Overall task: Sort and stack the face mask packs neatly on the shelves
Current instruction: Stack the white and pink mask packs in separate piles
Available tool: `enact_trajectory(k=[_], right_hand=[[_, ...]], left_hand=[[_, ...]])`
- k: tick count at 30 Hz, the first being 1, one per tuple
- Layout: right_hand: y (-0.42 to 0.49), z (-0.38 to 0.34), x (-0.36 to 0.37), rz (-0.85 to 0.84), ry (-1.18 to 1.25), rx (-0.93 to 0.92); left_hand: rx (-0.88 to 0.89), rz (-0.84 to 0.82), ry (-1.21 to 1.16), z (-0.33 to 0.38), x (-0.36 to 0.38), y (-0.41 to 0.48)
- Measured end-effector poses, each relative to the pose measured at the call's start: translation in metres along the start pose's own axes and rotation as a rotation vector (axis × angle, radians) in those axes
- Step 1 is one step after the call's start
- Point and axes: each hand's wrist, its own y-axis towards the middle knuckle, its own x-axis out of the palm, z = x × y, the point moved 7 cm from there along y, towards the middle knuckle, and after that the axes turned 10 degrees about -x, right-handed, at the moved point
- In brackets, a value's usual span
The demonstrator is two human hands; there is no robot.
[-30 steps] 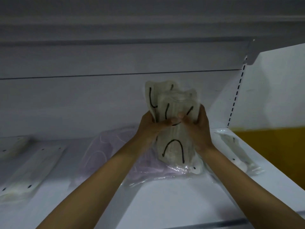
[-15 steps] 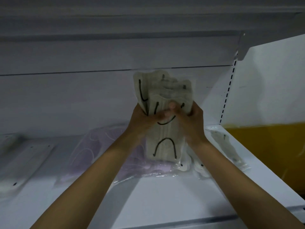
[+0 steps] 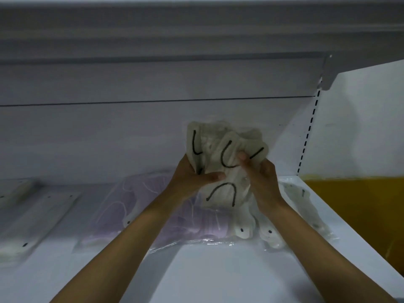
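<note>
A: What lies far left on the white metal shelf?

B: Flat clear-wrapped white mask packs, then a clear bag of lilac masks just beside them.

A: And the hands?

B: The left hand curls round the left edge of a bundle of cream masks with black ear loops in clear wrap, thumb across its front. The right hand grips the right edge, thumb pressed on the front. The bundle stands upright above the lilac bag.

A: Further right?

B: More clear-wrapped white packs, then a yellow panel.
</note>
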Motion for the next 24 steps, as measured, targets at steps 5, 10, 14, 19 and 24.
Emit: enact_trajectory(k=[5, 10, 14, 19, 24], right_hand=[[-0.001, 0.011, -0.009, 0.041, -0.013, 0.030], [0.002, 0.018, -0.024, 0.156, 0.069, 0.098], [0.005, 0.025, -0.039, 0.284, 0.098, 0.167], [0.015, 0.023, -0.018, 0.203, 0.038, 0.187], [0.035, -0.003, 0.014, 0.047, -0.043, 0.080]], left_hand=[[-0.092, 0.268, -0.073, 0.000, -0.018, -0.003], [-0.065, 0.467, -0.148, 0.009, -0.049, -0.005], [-0.079, 0.600, -0.289, 0.016, -0.081, -0.010], [-0.088, 0.469, -0.167, 0.025, -0.052, -0.013], [-0.120, 0.277, -0.229, 0.047, -0.013, -0.005]])
